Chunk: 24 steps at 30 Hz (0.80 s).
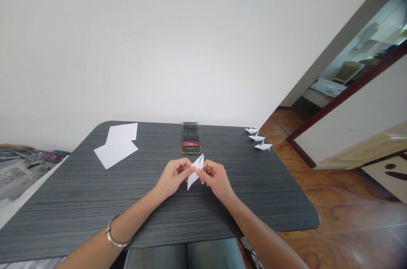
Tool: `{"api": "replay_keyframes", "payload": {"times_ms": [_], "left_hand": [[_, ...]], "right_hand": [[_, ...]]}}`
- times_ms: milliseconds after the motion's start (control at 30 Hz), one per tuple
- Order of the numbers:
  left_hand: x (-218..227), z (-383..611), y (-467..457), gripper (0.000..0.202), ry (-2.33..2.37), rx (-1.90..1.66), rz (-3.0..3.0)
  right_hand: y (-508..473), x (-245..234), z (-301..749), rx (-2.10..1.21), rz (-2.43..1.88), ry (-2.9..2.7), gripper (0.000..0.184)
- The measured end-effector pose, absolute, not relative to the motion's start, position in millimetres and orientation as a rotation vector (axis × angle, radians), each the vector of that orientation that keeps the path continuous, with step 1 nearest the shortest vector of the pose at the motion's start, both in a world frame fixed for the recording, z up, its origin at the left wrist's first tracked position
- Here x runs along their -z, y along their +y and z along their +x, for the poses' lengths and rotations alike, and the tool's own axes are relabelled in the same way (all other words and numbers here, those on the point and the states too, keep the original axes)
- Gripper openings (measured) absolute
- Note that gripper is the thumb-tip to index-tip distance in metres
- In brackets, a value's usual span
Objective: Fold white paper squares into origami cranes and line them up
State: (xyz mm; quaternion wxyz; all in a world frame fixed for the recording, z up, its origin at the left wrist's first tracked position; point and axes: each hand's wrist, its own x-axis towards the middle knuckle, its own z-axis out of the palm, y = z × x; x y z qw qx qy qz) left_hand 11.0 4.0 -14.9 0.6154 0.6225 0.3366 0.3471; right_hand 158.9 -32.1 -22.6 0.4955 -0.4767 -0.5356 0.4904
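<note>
Between both hands, above the dark table (152, 205), is a folded white paper (192, 179) shaped like a narrow diamond, with a slit at its upper tip. My left hand (174, 176) pinches its left side between thumb and fingers. On the right side, my right hand (217, 176) grips it the same way, thumb on top. The two thumbs nearly meet at the middle of the paper. Some fingertips are hidden behind it. Just beyond the hands, a phone (191, 149) stands near the wall with its screen lit.
Three folded paper cranes (263, 146) sit in a row near the table's right edge. Two overlapping white paper sheets (116, 153) lie at the left. A white wall (190, 48) borders the table's back. Wooden floor (337, 201) and a doorway are on the right.
</note>
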Motion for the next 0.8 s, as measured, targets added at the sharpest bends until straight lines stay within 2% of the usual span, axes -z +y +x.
{"api": "replay_keyframes", "payload": {"times_ms": [800], "left_hand": [[15.0,10.7,4.5,0.028,0.806,-0.858,1.411]], "right_hand": [[-28.3,29.7,158.9,-1.202,-1.172,-1.34,0.025]]}}
